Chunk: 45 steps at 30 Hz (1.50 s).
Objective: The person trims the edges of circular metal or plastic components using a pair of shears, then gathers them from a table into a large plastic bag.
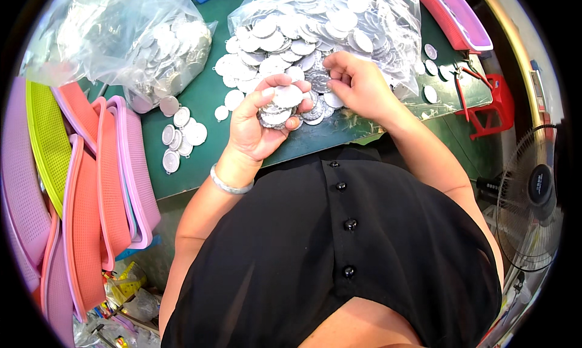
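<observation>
Green worktop [194,169] bears a heap of silvery discs [273,51]; the left hand [254,133] wraps its fingers [277,80] around a disc stack [286,98]. Whether the curled right hand [367,87] pinches one, I cannot tell.

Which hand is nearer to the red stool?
Right. The right hand, by the pile of discs, is left of the red stool; the left hand, holding a stack of discs, is farther left.

Right of the green table [209,151] are a fan [538,185] and, apparently, a red stool [501,108].
</observation>
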Available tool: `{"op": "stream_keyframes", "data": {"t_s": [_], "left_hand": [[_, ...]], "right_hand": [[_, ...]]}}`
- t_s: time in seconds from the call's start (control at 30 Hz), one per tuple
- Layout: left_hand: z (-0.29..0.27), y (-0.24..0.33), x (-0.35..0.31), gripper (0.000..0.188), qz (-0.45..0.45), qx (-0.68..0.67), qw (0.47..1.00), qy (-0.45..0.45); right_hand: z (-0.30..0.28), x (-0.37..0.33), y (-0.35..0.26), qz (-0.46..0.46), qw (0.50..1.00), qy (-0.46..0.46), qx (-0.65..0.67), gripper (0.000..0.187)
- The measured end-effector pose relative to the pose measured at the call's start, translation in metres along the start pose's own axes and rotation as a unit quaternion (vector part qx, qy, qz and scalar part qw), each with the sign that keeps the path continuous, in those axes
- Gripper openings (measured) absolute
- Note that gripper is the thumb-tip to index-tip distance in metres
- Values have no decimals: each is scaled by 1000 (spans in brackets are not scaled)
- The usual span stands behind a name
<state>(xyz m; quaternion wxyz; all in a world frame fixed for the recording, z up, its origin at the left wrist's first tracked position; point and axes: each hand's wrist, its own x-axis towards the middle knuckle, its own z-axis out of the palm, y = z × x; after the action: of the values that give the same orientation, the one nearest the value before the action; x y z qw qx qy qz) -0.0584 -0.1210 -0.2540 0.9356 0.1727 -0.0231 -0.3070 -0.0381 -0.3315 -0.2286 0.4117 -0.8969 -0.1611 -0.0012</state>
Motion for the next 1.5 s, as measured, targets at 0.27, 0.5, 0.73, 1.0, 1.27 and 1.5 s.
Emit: {"op": "stream_keyframes", "data": {"t_s": [0.27, 0.5, 0.73, 1.0, 1.27, 1.5], "left_hand": [[4, -3, 1, 15, 0, 57, 996, 66], [18, -7, 5, 17, -21, 133, 983, 126], [17, -6, 2, 18, -26, 134, 983, 124], [17, -4, -3, 20, -19, 127, 981, 144], [11, 7, -17, 21, 10, 149, 973, 174], [10, 4, -11, 12, -1, 136, 980, 144]], "right_hand": [[-21, 6, 4, 167, 897, -19, 409, 20], [-21, 2, -7, 167, 873, -29, 457, 18], [-35, 22, -14, 148, 923, -111, 339, 19], [-64, 215, -31, -16, 877, -44, 479, 10], [-48, 140, -48, -36, 966, -94, 237, 22], [-27, 29, -5, -23, 996, -85, -33, 23]]}}
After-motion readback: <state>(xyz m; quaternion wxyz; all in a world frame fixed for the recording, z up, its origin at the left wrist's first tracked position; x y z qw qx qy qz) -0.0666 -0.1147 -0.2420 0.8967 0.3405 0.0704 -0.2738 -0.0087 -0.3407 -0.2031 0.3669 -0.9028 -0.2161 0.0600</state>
